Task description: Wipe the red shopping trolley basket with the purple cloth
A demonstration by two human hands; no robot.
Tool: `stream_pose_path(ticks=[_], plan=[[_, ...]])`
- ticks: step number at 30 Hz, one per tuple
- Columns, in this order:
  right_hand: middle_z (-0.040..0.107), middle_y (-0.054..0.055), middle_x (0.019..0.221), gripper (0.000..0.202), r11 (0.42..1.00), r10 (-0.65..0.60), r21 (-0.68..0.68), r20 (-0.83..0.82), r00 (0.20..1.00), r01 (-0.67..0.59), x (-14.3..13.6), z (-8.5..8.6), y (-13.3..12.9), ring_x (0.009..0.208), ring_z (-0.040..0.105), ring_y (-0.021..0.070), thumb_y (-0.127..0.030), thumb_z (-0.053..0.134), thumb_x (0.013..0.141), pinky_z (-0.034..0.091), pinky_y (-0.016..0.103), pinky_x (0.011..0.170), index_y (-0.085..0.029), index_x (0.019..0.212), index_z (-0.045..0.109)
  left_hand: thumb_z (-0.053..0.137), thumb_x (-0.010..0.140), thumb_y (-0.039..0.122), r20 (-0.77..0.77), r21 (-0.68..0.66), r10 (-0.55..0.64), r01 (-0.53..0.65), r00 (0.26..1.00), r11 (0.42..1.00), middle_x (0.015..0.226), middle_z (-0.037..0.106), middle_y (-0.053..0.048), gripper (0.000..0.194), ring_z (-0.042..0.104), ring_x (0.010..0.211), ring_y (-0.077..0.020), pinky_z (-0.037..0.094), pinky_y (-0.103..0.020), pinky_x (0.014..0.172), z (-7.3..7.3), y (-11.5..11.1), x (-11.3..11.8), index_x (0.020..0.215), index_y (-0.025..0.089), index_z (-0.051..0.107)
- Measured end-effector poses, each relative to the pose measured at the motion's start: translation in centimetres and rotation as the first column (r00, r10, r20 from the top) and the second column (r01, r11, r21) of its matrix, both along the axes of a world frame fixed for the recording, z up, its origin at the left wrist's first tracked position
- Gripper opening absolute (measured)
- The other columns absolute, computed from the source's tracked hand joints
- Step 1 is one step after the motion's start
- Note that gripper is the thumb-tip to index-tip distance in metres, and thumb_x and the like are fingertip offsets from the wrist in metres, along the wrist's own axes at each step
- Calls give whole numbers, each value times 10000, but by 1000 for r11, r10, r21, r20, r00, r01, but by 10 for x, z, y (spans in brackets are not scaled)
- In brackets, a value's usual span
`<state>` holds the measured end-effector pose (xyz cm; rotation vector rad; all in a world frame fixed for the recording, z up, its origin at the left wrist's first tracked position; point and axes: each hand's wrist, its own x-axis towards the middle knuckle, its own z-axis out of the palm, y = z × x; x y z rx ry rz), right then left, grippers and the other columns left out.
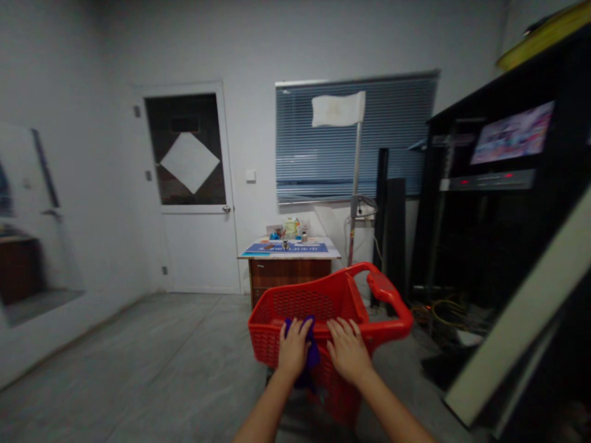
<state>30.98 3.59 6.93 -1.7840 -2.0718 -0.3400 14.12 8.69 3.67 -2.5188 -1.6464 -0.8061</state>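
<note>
Watching through the head view, I find lettering on the blue mat (295, 248) on the counter (336, 253), too blurred to read; the faint mark on the white flag (337, 109) is illegible too. The red cart (262, 344) stands before me, its near rim under both hands. My left hand (293, 352) has its fingers curled over a purple cloth (314, 355) against that rim; my right hand (349, 349) lies on the rim, fingers extended and loosely spread, without the cloth. Open floor (152, 375) stretches left; a leaning board (521, 314) crowds the right.
</note>
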Motion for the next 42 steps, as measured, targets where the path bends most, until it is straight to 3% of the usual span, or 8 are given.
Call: stream_pose_path(ticks=[3,8,14,21,27,34,42], plan=[[494,26,1419,466,1000,-10,-2,11,1000,10,-1,0,0,1348,343,212,-345,333,957,59,390,1152,-210,1378,481,462,852,93,-13,-16,20,-20,1000,1000,1467,451,-15,622,333,1385,-218,157,-482,1159,2,-2,5,1429,311,385],[503,35,1411,463,1000,-9,2,6,1000,8,-1,2,-1,1339,353,214,-323,325,953,70,393,1148,-205,1369,493,473,857,117,-44,11,-71,72,997,997,1502,400,8,657,319,1394,-206,156,-483,1161,3,-7,6,1451,357,326],[507,32,1408,472,1000,9,11,-21,1000,-8,-1,1,-2,1337,353,216,-320,329,944,63,396,1150,-192,1369,491,459,844,74,-29,1,45,-45,999,999,1466,455,-11,626,355,1375,-214,160,-487,1159,1,-4,-1,1416,322,405],[515,39,1400,474,1000,7,25,-8,1000,-7,0,-1,-2,1327,368,227,-330,330,939,72,402,1146,-206,1366,496,474,848,96,-8,28,-88,89,996,996,1470,447,18,646,366,1367,-205,183,-478,1154,-2,-5,1,1425,370,374],[481,43,1430,485,1000,-8,-29,-20,1000,8,-3,5,-5,1341,342,215,-328,346,935,104,376,1132,-187,1382,474,458,834,61,25,0,13,-13,1000,1000,1480,435,8,658,327,1388,-202,129,-496,1154,-5,-1,-5,1420,351,390],[477,47,1433,491,1000,-5,-17,12,1000,5,-2,2,-4,1338,346,224,-317,347,927,120,380,1122,-200,1388,467,494,826,86,7,-50,-131,131,991,990,1498,407,10,693,334,1383,-200,121,-487,1158,5,-7,6,1441,368,342],[478,53,1432,493,1000,-6,-7,4,1000,6,-2,-2,-3,1337,349,229,-322,368,922,104,390,1125,-195,1388,468,477,831,70,39,-46,-32,33,999,998,1461,462,-7,624,357,1370,-200,101,-504,1158,3,-3,-5,1394,333,428]])
